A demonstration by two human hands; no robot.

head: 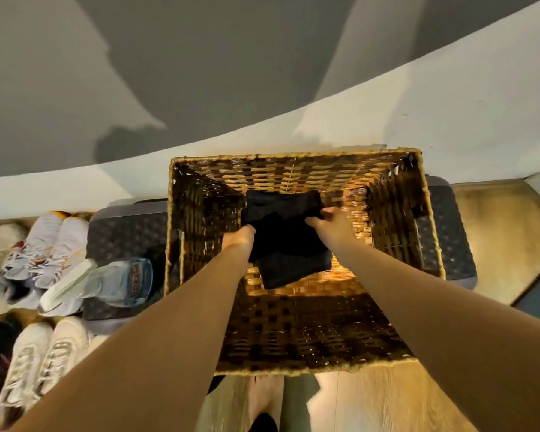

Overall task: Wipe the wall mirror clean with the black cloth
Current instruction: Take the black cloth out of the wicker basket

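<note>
We reach into the wicker basket [296, 165], our left hand [240, 238] and right hand [331, 222] both gripping the black cloth [286, 238]

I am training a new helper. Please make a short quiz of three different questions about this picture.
1. True or false: both hands grip the black cloth.
2. Where does the cloth lie? A) in the wicker basket B) on the shoes C) on the floor
3. Fill in: the shoes stand to the ____ of the basket.

Key: 1 true, left hand and right hand hold its sides. 2 A. 3 left.
</note>
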